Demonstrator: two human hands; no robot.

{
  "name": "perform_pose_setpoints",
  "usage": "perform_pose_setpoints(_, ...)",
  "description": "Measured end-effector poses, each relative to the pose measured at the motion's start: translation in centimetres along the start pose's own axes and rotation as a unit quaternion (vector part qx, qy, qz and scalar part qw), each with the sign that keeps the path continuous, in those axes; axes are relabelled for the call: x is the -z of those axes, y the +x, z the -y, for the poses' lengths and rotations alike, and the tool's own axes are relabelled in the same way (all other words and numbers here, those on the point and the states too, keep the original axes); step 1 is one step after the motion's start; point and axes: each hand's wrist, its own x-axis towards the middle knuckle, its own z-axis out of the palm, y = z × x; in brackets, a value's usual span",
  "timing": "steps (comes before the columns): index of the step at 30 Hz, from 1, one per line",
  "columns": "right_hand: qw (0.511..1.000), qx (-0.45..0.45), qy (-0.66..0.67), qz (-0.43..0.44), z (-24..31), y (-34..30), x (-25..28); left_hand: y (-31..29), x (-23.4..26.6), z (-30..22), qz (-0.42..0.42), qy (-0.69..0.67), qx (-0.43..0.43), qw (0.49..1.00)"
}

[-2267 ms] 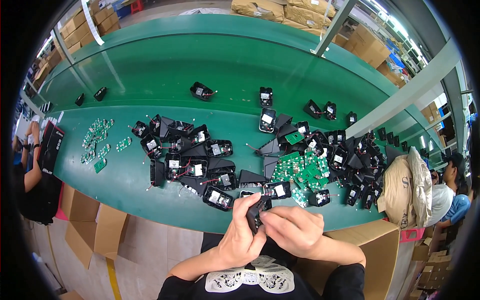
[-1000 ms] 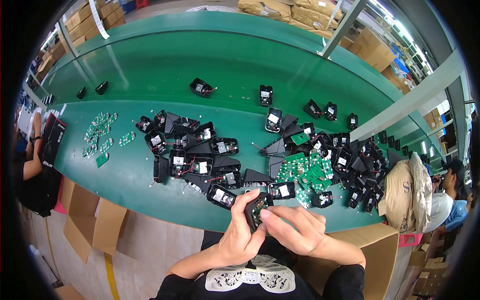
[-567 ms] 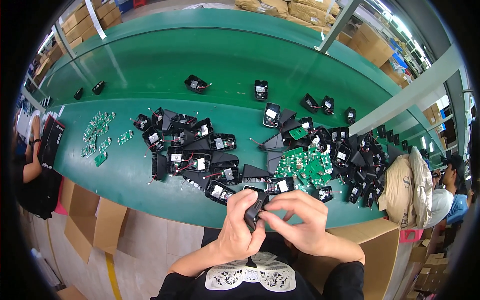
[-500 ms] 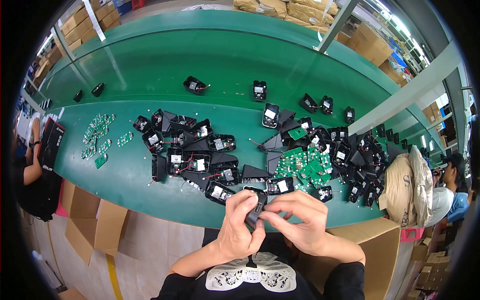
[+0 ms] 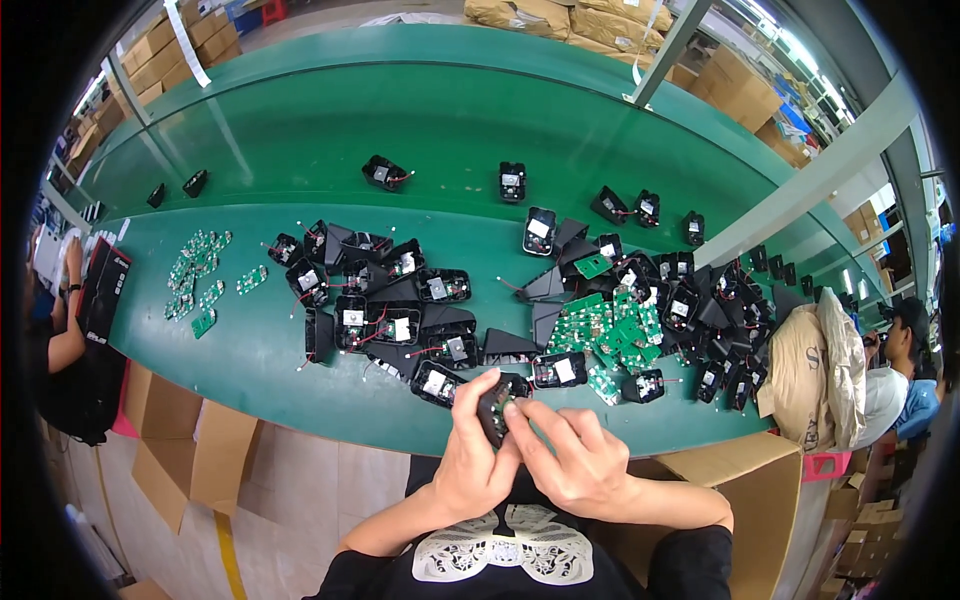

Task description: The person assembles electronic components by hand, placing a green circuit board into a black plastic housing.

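Head view: I see the left hand (image 5: 474, 462) clamped on a small black casing (image 5: 490, 420), held tilted over the near edge of the green desk (image 5: 260, 350). The right hand (image 5: 572, 468) has its fingertips against the casing's inner side; I cannot tell whether they pinch anything there. Just beyond, I make out a white-labelled open casing (image 5: 560, 371) lying near a heap of green circuit boards (image 5: 625, 335). Left of that heap sits a cluster of open black casings (image 5: 384, 292) with red wires, and farther left, scattered small boards (image 5: 183, 270).
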Motion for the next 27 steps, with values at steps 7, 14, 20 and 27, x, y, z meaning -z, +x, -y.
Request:
perform_pose_setpoints(7,0.973,-0.071,0.209,0.061,-3.4,0.4,1.0,0.8,1.3,-0.9,0.113,-0.386,0.277,0.873)
perform_pose_setpoints(14,0.969,-0.059,0.236,0.032,-4.2,1.0,0.7,2.2,2.6,-0.9,0.153,-0.437,0.263,0.846)
perform_pose_setpoints(20,0.987,-0.049,0.153,-0.002,-6.4,1.0,0.4,9.5,8.4,2.1,0.070,-0.246,0.268,0.929)
perform_pose_setpoints(27,0.997,-0.066,0.010,-0.043,-10.4,4.3,-2.6,21.9,29.1,19.7,-0.187,0.361,0.277,0.870)
